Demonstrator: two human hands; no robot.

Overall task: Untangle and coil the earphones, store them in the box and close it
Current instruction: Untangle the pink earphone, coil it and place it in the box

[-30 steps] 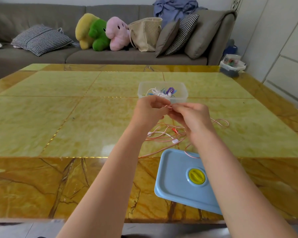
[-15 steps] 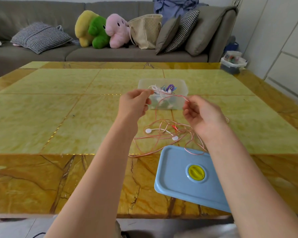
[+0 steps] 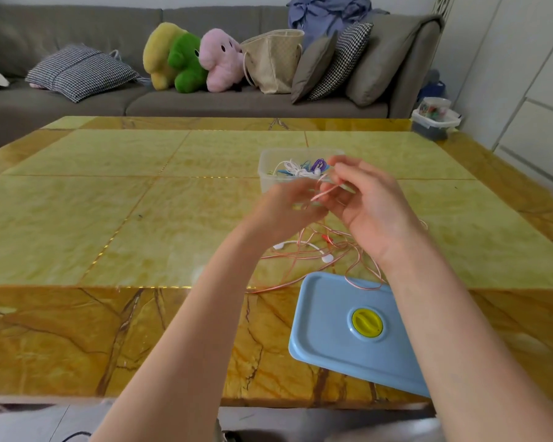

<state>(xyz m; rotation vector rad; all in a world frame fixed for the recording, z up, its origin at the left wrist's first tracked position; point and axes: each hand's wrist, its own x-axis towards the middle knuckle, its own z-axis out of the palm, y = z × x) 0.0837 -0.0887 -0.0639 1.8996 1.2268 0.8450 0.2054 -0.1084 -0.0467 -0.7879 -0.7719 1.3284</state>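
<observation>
Above the counter [image 3: 77, 224], near its middle, the two hands meet over a pink-and-white earphone cable. Left hand [image 3: 284, 208] is blurred; its fingers look curled round the cable's lower end, though how exactly it grips cannot be made out. Between the two hands a short stretch of the cable [image 3: 324, 193] runs up at a slant, pulled fairly straight. Right hand [image 3: 369, 202], just beside the left, pinches the upper end of that stretch with thumb and forefinger, the other fingers loosely bent.

Below and just nearer than the hands, the rest of the earphones [image 3: 313, 250] lies in a loose tangle on the counter, with two white earbuds among the loops. One loop trails onto the far edge of the blue lid [image 3: 326, 333], which lies flat under the right forearm and overhangs the near counter edge; it has a round yellow valve [image 3: 367, 319] in the middle. No writing can be read on it.

Just beyond the hands stands the clear box [image 3: 268, 167], open, holding coiled white, blue and purple earphones; the right fingers partly hide its right side.
</observation>
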